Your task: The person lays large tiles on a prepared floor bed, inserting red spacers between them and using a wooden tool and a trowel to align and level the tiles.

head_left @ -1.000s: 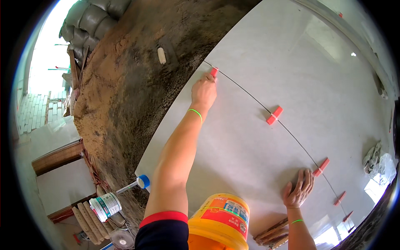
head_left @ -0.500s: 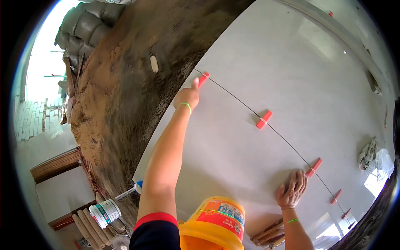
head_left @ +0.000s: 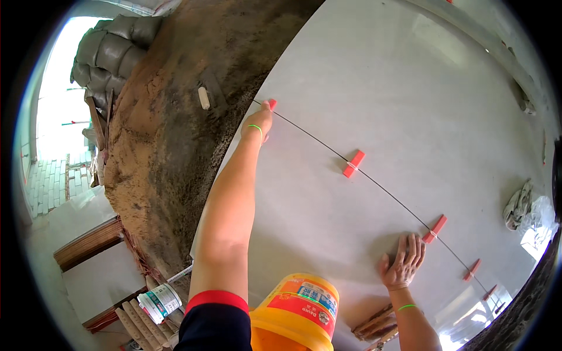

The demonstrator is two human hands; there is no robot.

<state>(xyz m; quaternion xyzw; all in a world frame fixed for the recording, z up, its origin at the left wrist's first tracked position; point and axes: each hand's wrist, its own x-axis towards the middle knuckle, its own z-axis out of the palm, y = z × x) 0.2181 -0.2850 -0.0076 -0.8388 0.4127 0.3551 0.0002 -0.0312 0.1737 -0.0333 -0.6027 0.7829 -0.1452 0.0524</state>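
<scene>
Left hand (head_left: 257, 121): thumb against red wedge (head_left: 273, 105), part-hidden, at tile joint (head_left: 316, 140); fingers obscured, pinch cannot be told. Right hand (head_left: 404, 263): flat on pale tile (head_left: 328, 210), fingers parted. Yellow bucket (head_left: 266, 320): cut off below; printed label (head_left: 301, 310), mainly red.

The tile-leveling wedges (head_left: 358, 157) are coral red, crossed by whitish clips (head_left: 352, 166), and the floor tiles (head_left: 421, 128) are pale grey, divided by a dark joint (head_left: 317, 140). The bucket (head_left: 281, 322) is yellow, its label (head_left: 297, 304) orange and red with a blue panel (head_left: 317, 297). The sleeve (head_left: 213, 327) is navy with a red cuff (head_left: 216, 299); both wristbands (head_left: 406, 306) are neon green. The mortar bed (head_left: 158, 128) is mottled tan and grey-brown, the sandbags (head_left: 111, 52) grey-green.
</scene>
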